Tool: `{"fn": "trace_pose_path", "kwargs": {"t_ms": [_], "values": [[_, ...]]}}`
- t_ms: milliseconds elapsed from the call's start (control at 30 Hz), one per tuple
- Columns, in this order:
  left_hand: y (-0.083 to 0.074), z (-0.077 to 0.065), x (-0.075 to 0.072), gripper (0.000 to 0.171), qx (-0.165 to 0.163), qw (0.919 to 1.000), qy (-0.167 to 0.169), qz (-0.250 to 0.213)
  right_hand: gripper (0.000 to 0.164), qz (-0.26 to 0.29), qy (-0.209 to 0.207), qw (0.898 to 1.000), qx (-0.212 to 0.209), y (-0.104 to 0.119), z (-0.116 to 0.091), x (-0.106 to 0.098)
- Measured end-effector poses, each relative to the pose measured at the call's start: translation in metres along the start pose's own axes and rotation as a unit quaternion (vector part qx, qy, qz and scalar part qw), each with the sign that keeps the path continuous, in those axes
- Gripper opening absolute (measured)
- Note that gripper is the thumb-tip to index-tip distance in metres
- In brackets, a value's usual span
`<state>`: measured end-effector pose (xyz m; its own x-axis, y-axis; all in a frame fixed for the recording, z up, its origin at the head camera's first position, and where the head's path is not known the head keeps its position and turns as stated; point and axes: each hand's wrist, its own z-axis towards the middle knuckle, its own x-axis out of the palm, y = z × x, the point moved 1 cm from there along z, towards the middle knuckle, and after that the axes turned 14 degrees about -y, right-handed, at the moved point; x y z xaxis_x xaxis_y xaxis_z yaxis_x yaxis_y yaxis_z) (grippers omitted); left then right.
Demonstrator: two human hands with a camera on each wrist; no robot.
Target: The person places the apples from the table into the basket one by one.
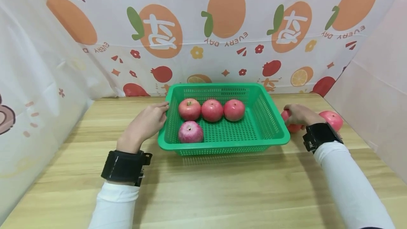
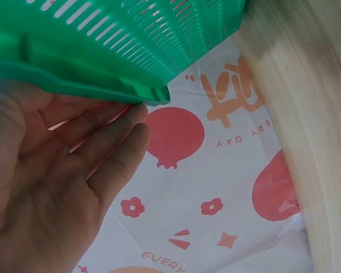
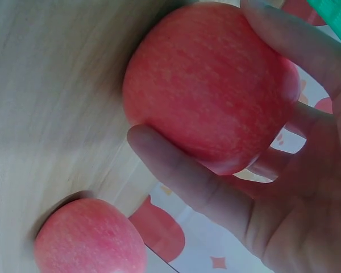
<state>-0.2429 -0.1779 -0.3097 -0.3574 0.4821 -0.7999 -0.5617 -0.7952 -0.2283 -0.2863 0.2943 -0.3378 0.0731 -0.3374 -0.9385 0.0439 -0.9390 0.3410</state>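
On the table stands a green plastic basket point(image 1: 222, 145) with slotted walls. Three red apples sit in a row inside it, with a pinkish, streaked apple point(image 1: 190, 132) in front of the leftmost one. My left hand point(image 1: 147, 124) is at the basket's left side, its fairly straight fingers touching the rim; the left wrist view shows them under the rim point(image 2: 102, 91), with the thumb hidden. Just outside the basket's right wall, my right hand point(image 1: 299, 114) grips a red apple point(image 3: 210, 85), thumb and fingers spread around it. Beyond that wrist lies another red apple point(image 1: 331, 120).
A white cloth point(image 1: 190, 63) printed with fruit hangs behind the wooden table point(image 1: 222, 193). Pale sheets point(image 1: 375, 91) enclose the left and right sides. The loose apple lies near the table's right edge, partly behind the right wrist strap point(image 1: 321, 135).
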Motion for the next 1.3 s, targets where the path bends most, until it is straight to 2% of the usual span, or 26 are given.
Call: {"fn": "trace_pose_path", "kwargs": {"t_ms": [600, 867, 1300], "values": [[0.001, 0.001, -0.001, 0.033, -0.007, 1.0000, 0.006, -0.003, 0.058, -0.036, -0.015, 0.999, -0.007, -0.001, 0.001, 0.008], [0.000, -0.001, -0.001, 0.033, -0.013, 0.9999, 0.008, -0.005, 0.058, -0.004, -0.008, 1.000, -0.008, -0.004, -0.005, 0.010], [0.002, -0.002, 0.000, 0.034, -0.013, 0.9998, 0.004, -0.013, 0.059, 0.008, -0.009, 1.000, -0.007, -0.006, -0.003, 0.010]]}}
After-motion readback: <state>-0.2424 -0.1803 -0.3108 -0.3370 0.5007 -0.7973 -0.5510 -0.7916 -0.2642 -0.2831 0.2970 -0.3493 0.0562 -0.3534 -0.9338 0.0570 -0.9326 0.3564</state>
